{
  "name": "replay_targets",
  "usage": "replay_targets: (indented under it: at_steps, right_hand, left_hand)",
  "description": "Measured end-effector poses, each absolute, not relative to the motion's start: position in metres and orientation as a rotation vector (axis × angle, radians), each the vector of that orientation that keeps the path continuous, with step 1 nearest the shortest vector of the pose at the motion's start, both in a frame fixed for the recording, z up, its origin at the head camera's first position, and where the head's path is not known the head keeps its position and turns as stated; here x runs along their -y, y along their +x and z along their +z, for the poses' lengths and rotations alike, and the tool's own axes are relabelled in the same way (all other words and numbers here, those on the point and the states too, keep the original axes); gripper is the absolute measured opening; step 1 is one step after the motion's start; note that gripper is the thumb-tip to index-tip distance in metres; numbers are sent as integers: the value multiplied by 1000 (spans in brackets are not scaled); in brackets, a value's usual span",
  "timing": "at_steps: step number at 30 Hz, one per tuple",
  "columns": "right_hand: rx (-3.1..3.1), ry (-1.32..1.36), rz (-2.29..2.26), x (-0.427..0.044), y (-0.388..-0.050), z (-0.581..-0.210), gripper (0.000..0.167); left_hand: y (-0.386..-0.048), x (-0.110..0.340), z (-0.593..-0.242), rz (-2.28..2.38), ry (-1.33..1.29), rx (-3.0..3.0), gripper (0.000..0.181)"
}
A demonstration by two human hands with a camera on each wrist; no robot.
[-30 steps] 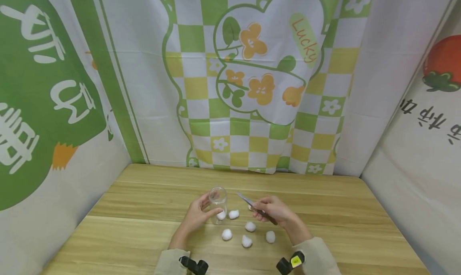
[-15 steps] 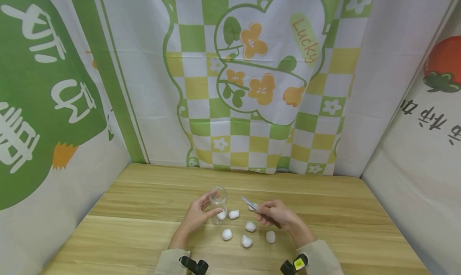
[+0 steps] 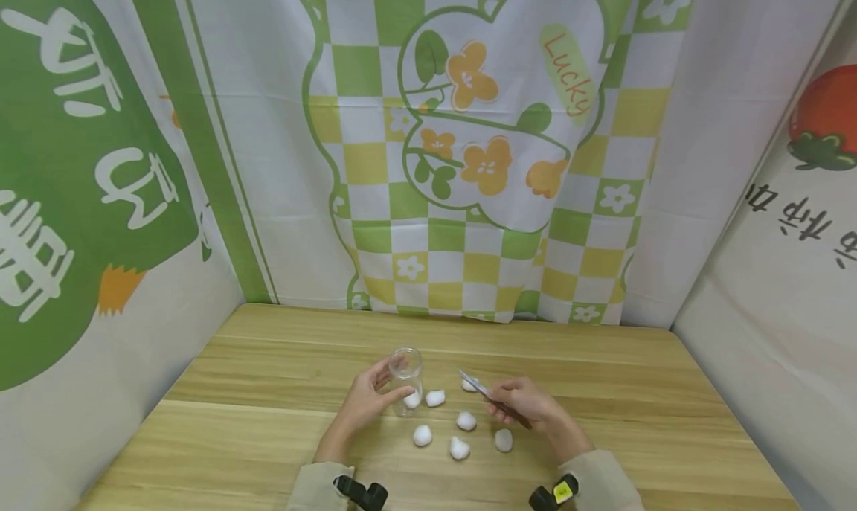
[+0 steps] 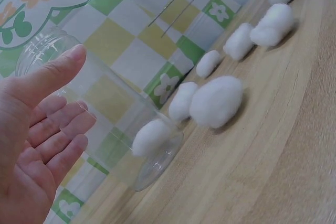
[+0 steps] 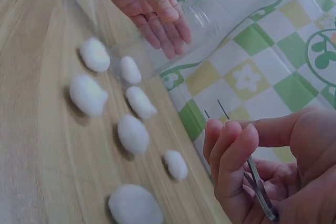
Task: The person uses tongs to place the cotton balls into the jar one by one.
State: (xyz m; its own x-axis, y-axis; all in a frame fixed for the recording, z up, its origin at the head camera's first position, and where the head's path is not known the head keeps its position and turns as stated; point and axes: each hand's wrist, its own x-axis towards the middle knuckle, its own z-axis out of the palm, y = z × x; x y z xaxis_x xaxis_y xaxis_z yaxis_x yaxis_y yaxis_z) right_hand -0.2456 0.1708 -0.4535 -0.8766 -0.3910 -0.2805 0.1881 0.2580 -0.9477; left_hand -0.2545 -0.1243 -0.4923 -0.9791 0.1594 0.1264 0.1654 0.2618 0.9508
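A clear glass jar (image 3: pixel 405 365) stands upright on the table, with my left hand (image 3: pixel 364 401) holding it, thumb in front and fingers behind. One white cotton ball (image 4: pixel 152 137) lies at the bottom inside it. My right hand (image 3: pixel 526 407) pinches metal tweezers (image 5: pixel 256 184), raised above the table right of the jar. Their tips are apart with nothing between them and point toward the far left. A cotton ball (image 3: pixel 470 385) lies close to the tweezers in the head view. Another cotton ball (image 3: pixel 435 398) sits just right of the jar.
Several more cotton balls (image 3: pixel 466 421) are scattered on the wooden table (image 3: pixel 281 377) between the two forearms. A checkered green and yellow cloth (image 3: pixel 442 265) hangs along the table's back edge. Printed cloth walls rise at both sides.
My right hand has moved right and slightly nearer to me with the tweezers, uncovering more of the far cotton ball. The left hand and jar have stayed in place.
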Motion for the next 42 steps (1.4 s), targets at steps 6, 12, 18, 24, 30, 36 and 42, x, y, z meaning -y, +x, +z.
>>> replay_targets:
  at_steps: [6,12,18,24,30,36,42]
  right_hand:
    - [-2042,-185,-1668,-177,-246,-460,33]
    - [-2028,-186,-1660,-181,-246,-463,32]
    - [-2042,-159,-1647,-187,-246,-466,31]
    - [-2062,-170,-1639,-194,-246,-472,28]
    - [-2059,-145,-1632,-198,-246,-475,27]
    - [-2053,-125,-1617,-199,-246,-477,23]
    - [-2050,-93,-1615,-199,-247,-479,23]
  left_hand:
    - [-254,124,-492,-1872,-324,2496,64]
    - [-253,124,-492,-1864,-333,2497,63]
    - [-253,124,-491,-1866,-326,2501,65]
    - [-253,124,-491,-1871,-325,2494,65]
    - [-255,124,-492,-1867,-335,2491,65]
    - [-255,124,-492,-1857,-341,2494,65]
    - [-255,124,-492,-1847,-347,2495,65]
